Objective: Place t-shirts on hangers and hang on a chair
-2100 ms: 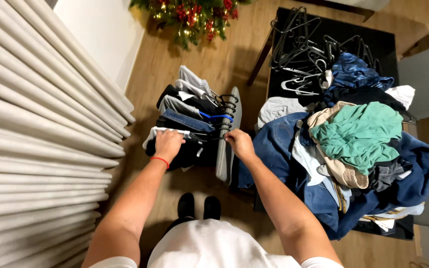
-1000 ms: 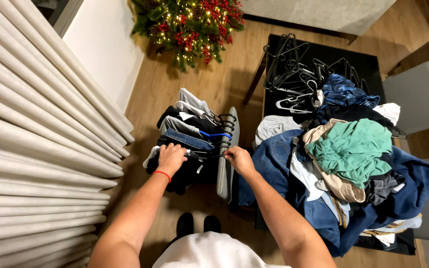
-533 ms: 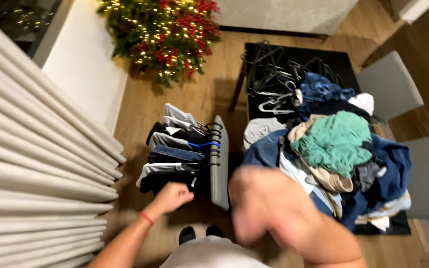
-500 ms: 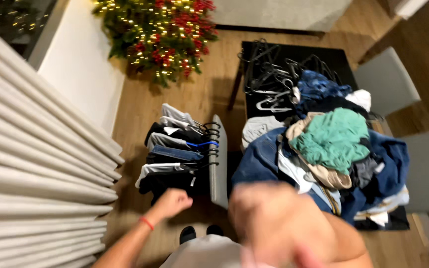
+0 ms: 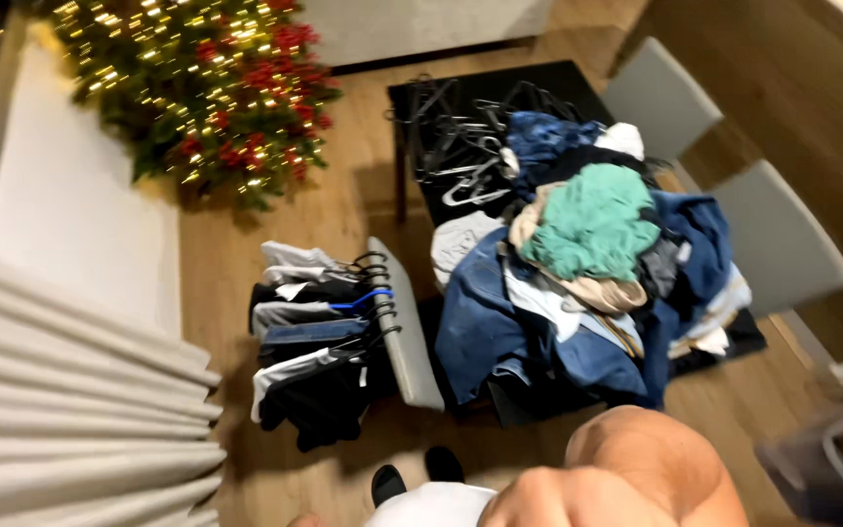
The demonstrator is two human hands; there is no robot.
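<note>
Head view | right hand [image 5: 626, 478] raised close to lens, blurred, grip cannot be told | left hand unseen | hung garments [image 5: 314, 342] on chair back [image 5: 404, 322] | clothes pile [image 5: 587, 273] unsorted, hangers [image 5: 461, 137] spare

No packages, labels, signs or screens can be made out in this view.
</note>
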